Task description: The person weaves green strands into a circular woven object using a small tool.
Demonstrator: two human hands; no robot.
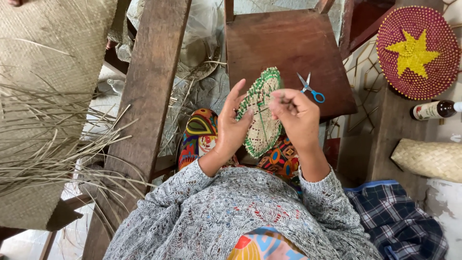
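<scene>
My left hand [232, 126] holds a small round woven disc [263, 126] of pale straw with a green edge, upright over my lap. The fingers of that hand are spread along the disc's left side. My right hand [297, 117] is pinched on a thin strand at the disc's upper right edge. Blue-handled scissors [310, 88] lie on the wooden stool [284, 43] just beyond my hands.
A wide wooden plank [144, 96] runs along my left. Loose dry straw [53, 144] and a woven mat [43, 43] lie further left. At right are a red woven disc with a yellow star [417, 52], a dark bottle [435, 110], a woven pouch [430, 159] and checked cloth [399, 221].
</scene>
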